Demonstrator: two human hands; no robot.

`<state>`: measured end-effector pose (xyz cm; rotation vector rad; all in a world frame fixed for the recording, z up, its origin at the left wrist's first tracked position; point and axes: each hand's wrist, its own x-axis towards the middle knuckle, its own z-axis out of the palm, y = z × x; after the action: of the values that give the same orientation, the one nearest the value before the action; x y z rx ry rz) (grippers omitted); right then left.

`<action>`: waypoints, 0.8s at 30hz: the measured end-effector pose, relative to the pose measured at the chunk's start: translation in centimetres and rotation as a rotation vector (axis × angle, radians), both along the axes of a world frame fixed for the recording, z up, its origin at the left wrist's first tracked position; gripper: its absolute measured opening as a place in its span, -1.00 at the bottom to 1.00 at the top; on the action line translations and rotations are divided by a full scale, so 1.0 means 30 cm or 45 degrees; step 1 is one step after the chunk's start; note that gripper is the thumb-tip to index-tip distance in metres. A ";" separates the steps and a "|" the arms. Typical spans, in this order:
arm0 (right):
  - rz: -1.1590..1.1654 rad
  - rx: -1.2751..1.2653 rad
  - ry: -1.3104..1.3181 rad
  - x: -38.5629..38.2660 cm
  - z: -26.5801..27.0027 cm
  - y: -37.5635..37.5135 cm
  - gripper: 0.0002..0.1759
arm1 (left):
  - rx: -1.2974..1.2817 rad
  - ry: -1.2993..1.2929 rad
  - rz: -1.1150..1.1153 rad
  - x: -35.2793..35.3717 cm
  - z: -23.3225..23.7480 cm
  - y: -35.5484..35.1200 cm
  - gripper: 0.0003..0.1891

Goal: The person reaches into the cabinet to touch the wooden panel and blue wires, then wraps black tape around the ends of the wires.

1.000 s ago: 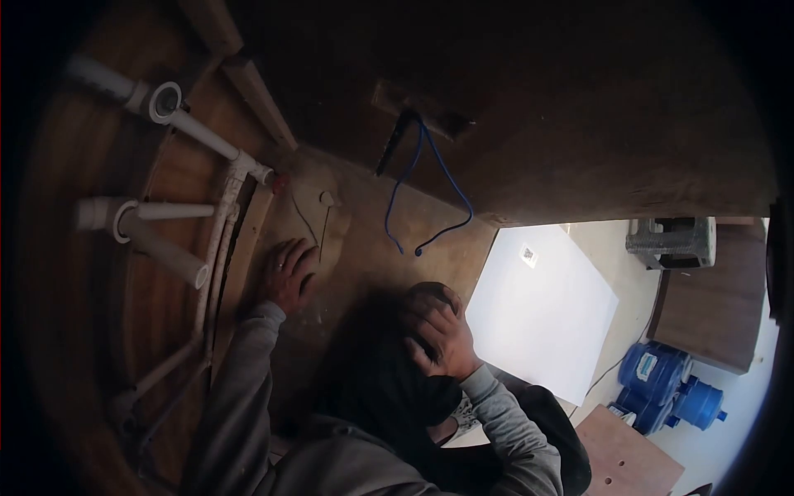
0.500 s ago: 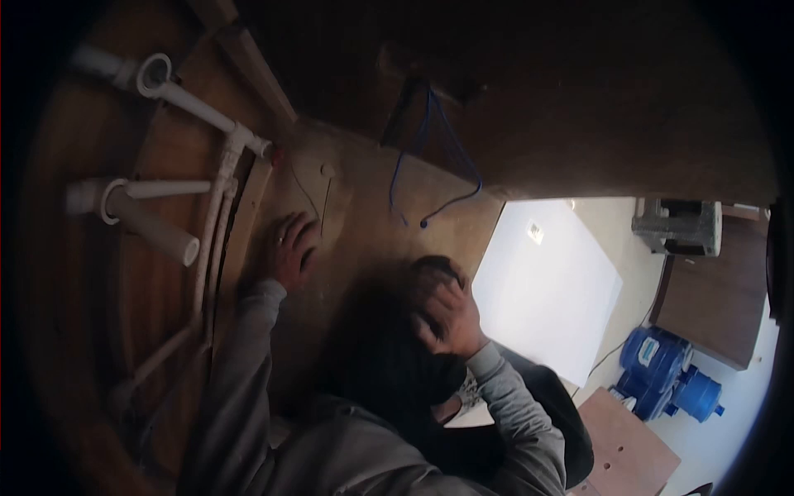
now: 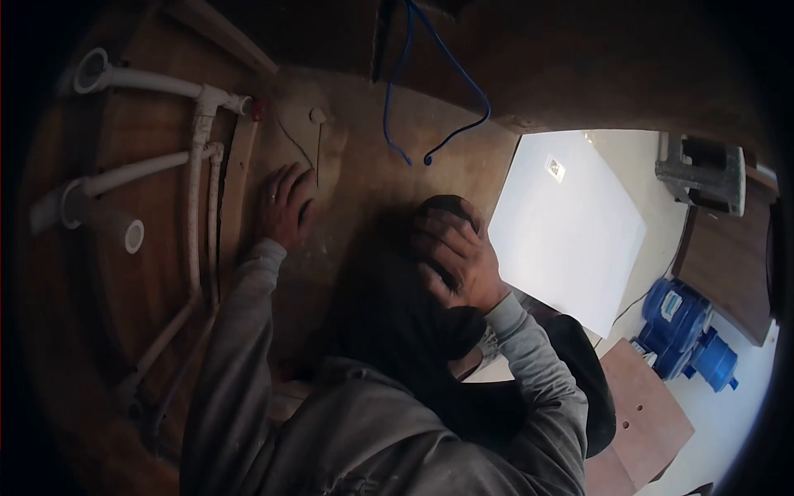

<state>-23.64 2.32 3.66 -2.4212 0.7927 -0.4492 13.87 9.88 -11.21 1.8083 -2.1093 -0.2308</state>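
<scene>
My left hand (image 3: 288, 205) rests on the wooden floor panel (image 3: 335, 186) of a dim enclosed space, its fingers bent and slightly apart. Nothing shows in it. Close to its left run white plastic pipes (image 3: 195, 207), and a thin grey wire (image 3: 289, 136) ends near its fingertips. Over my bent knee (image 3: 447, 203), in dark trousers, lies my right hand (image 3: 463, 256) with the fingers spread. Whether something small is under its palm is hidden. Ahead of both hands two blue wires (image 3: 475, 87) hang from an opening in the dark panel above.
Open pipe ends (image 3: 133, 236) jut out at the left. A dark wooden panel (image 3: 562, 74) hangs low overhead. To the right are a bright white sheet (image 3: 566, 236), a grey stool (image 3: 703, 175), blue water bottles (image 3: 674, 322) and a brown board with holes (image 3: 641, 413).
The camera view has shifted, so the pipes, wires and hands sit higher in the picture. Both hands keep nearly the same places on the panel and the knee.
</scene>
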 end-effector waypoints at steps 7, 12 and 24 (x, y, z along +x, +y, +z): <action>0.000 0.019 -0.020 0.000 -0.001 -0.003 -0.54 | 0.061 -0.014 -0.008 0.010 0.010 -0.003 -0.35; 0.003 0.019 -0.007 -0.005 -0.006 -0.001 -0.53 | 0.073 0.005 0.007 0.002 0.004 -0.001 -0.34; -0.003 0.025 -0.001 -0.002 -0.008 0.001 -0.53 | 0.044 0.002 0.002 0.001 0.008 -0.005 -0.38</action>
<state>-23.71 2.37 3.41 -2.4018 0.7965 -0.4416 13.91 9.73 -10.96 1.8280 -2.1154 -0.2699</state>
